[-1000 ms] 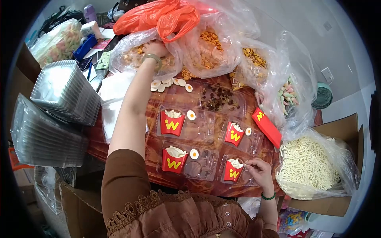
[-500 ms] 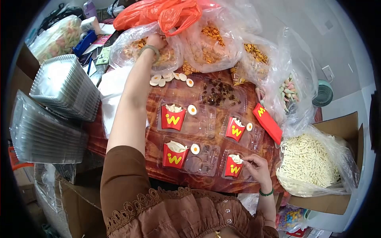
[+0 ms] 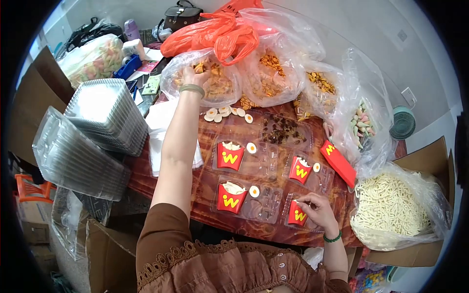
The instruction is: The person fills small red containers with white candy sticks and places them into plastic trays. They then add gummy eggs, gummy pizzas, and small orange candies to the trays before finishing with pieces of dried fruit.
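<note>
My left hand (image 3: 195,78) reaches into a clear plastic bag (image 3: 168,80) of orange-brown snack pieces, its fingers closed around a few of them. My right hand (image 3: 316,211) is closed at the top of a red carton with a yellow letter (image 3: 296,215), covering its opening; what its fingers pinch is hidden. That carton lies in a clear plastic tray. Three other trays hold red cartons (image 3: 229,156) filled with white sticks, each with a fried-egg-shaped sweet (image 3: 251,148) beside it. More egg sweets (image 3: 224,111) lie in a row below the left bag.
Dark brown pieces (image 3: 283,129) lie in a clear tray at the back. Flat red cartons (image 3: 338,163) rest at the right, near a bagged box of white sticks (image 3: 391,205). Stacked clear containers (image 3: 105,115) stand left. Bags and a red plastic bag (image 3: 205,36) line the back.
The view has shifted, so the table appears lower and further right. My left hand has risen within the bag and snack pieces now show in it. My right hand now covers the carton's opening.
</note>
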`<state>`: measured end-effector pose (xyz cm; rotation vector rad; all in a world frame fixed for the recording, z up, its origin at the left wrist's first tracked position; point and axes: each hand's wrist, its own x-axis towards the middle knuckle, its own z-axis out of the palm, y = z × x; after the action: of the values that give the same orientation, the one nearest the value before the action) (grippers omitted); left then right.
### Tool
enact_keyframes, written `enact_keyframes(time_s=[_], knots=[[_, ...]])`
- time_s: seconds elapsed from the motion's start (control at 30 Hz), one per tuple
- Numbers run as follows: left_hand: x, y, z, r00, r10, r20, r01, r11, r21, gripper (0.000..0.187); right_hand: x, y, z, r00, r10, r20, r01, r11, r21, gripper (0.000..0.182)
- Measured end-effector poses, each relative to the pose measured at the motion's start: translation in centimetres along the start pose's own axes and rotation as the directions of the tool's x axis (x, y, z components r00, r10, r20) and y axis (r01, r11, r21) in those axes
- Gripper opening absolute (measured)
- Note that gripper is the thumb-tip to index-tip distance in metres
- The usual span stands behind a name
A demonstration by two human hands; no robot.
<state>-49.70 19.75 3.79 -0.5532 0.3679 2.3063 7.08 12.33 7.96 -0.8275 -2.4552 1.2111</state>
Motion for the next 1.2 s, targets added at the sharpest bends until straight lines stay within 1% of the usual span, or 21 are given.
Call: enact_keyframes(time_s=[0.07, 0.17, 0.2, 0.3, 0.37, 0.47, 0.5, 0.53, 0.57, 0.6, 0.63, 0.7, 0.77, 0.83, 0.87, 0.9, 0.97, 1.0, 1.07, 1.13, 1.2], knots=[[-1.6, 0.3, -0.3, 0.98, -0.13, 0.148, 0.137, 0.99, -0.039, 0.018, 0.8, -0.2, 0.0, 0.999, -0.028, 0.045, 0.029, 0.999, -0.013, 0.012], [-4.9, 0.1, -1.7, 0.941, -0.194, 0.278, 0.193, 0.981, 0.032, 0.022, 2.8, -1.2, 0.3, 0.994, -0.048, 0.095, 0.052, 0.998, -0.032, 0.013], [-7.0, 0.1, -1.8, 0.918, -0.29, 0.269, 0.286, 0.957, 0.056, 0.023, 3.8, -1.7, 0.4, 0.994, -0.043, 0.097, 0.043, 0.999, -0.003, 0.013], [-12.1, -1.0, -4.0, 0.829, -0.387, 0.404, 0.334, 0.922, 0.196, 0.02, 7.9, -3.3, 1.4, 0.998, -0.05, 0.024, 0.044, 0.977, 0.208, 0.013], [-14.4, -1.9, -5.9, 0.748, -0.494, 0.442, 0.439, 0.869, 0.228, 0.02, 11.4, -4.6, 2.4, 0.993, -0.106, -0.052, 0.117, 0.949, 0.293, 0.015], [-18.8, -3.3, -8.5, 0.727, -0.57, 0.383, 0.491, 0.821, 0.29, 0.022, 15.4, -7.5, 4.1, 0.962, -0.238, -0.132, 0.271, 0.889, 0.37, 0.018], [-20.1, -3.7, -9.0, 0.724, -0.582, 0.371, 0.486, 0.811, 0.324, 0.021, 16.4, -8.0, 4.6, 0.921, -0.354, -0.164, 0.388, 0.875, 0.289, 0.018], [-21.9, -4.3, -9.3, 0.773, -0.517, 0.368, 0.395, 0.846, 0.358, 0.022, 17.2, -8.4, 5.1, 0.865, -0.467, -0.182, 0.498, 0.843, 0.202, 0.019], [-23.7, -4.8, -9.5, 0.815, -0.447, 0.369, 0.3, 0.87, 0.391, 0.023, 17.5, -8.9, 5.6, 0.863, -0.475, -0.17, 0.499, 0.852, 0.155, 0.021], [-25.2, -5.0, -9.6, 0.826, -0.44, 0.353, 0.273, 0.859, 0.433, 0.024, 17.5, -9.6, 5.9, 0.862, -0.483, -0.156, 0.501, 0.859, 0.107, 0.022], [-25.8, -5.1, -10.3, 0.841, -0.414, 0.348, 0.243, 0.864, 0.441, 0.026, 17.0, -10.6, 6.0, 0.909, -0.404, -0.1, 0.411, 0.91, 0.06, 0.021], [-27.2, -5.9, -10.7, 0.894, -0.33, 0.302, 0.158, 0.865, 0.477, 0.027, 16.9, -10.3, 7.4, 0.904, -0.415, -0.101, 0.417, 0.909, 0.002, 0.021], [-27.0, -5.9, -11.7, 0.897, -0.34, 0.284, 0.22, 0.897, 0.383, 0.02, 16.3, -9.9, 8.3, 0.884, -0.453, -0.112, 0.441, 0.89, -0.117, 0.017], [-26.9, -5.7, -12.5, 0.867, -0.401, 0.296, 0.297, 0.893, 0.338, 0.017, 15.5, -9.8, 9.0, 0.739, -0.648, -0.184, 0.594, 0.755, -0.278, 0.013], [-26.8, -5.8, -12.7, 0.859, -0.418, 0.294, 0.332, 0.894, 0.301, 0.017, 15.3, -9.7, 9.1, 0.691, -0.704, -0.161, 0.638, 0.7, -0.32, 0.014], [-26.9, -5.8, -12.8, 0.861, -0.449, 0.24, 0.37, 0.875, 0.311, 0.017, 15.2, -9.5, 8.9, 0.7, -0.696, -0.16, 0.63, 0.707, -0.322, 0.014], [-27.0, -5.3, -13.2, 0.761, -0.593, 0.264, 0.544, 0.805, 0.238, 0.017, 14.9, -9.3, 8.2, 0.597, -0.777, -0.2, 0.759, 0.628, -0.173, 0.014], [-27.5, -5.5, -13.4, 0.825, -0.531, 0.192, 0.467, 0.833, 0.298, 0.018, 13.9, -9.8, 7.4, 0.729, -0.645, -0.229, 0.667, 0.744, 0.028, 0.01], [-28.0, -4.6, -13.6, 0.722, -0.661, 0.205, 0.601, 0.745, 0.29, 0.021, 13.6, -8.6, 6.3, 0.941, -0.288, -0.179, 0.339, 0.826, 0.451, 0.008], [-27.9, -3.7, -14.6, 0.7, -0.68, 0.219, 0.634, 0.733, 0.246, 0.023, 14.2, -6.5, 5.2, 0.944, -0.29, -0.157, 0.329, 0.829, 0.452, 0.011], [-26.9, -2.8, -15.9, 0.73, -0.65, 0.21, 0.592, 0.755, 0.281, 0.024, 14.8, -3.4, 5.4, 0.983, -0.137, 0.125, 0.129, 0.989, 0.076, 0.014]])
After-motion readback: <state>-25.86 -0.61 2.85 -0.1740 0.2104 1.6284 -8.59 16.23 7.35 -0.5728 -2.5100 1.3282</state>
